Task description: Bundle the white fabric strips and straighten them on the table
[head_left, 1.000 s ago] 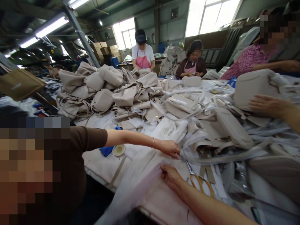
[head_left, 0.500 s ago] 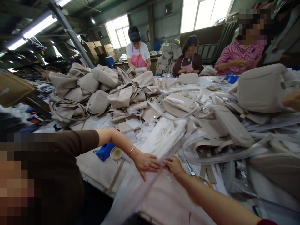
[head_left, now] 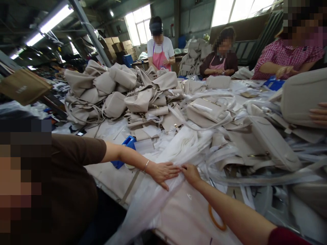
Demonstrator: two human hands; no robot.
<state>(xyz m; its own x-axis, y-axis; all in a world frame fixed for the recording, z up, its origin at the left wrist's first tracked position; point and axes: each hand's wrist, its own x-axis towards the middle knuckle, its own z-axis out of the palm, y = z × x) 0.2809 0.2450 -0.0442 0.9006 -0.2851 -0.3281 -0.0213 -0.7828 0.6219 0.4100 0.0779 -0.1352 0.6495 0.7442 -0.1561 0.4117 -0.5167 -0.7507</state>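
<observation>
My right hand point(head_left: 191, 175) reaches in from the lower right, its fingers closed at the edge of a translucent white plastic sheet point(head_left: 153, 200). The sheet runs from a loose white pile down over the table's front edge. Beside my fingertips, a co-worker's hand point(head_left: 163, 172) with a bracelet lies flat on the same sheet, its arm coming from the left in a brown sleeve. Scissors with an orange handle point(head_left: 217, 219) lie partly hidden under my right forearm. My left hand is out of view.
Beige bags point(head_left: 120, 81) are heaped across the table's far side, and more bags in plastic point(head_left: 270, 143) lie at the right. A blue tape dispenser point(head_left: 129, 142) stands behind the co-worker's arm. Another hand point(head_left: 319, 114) touches a bag at the right edge. Several people work opposite.
The view has shifted, so most things sit further right. My right hand and the co-worker's hand remain together on the sheet. More of the orange scissors handle and blue dispenser shows.
</observation>
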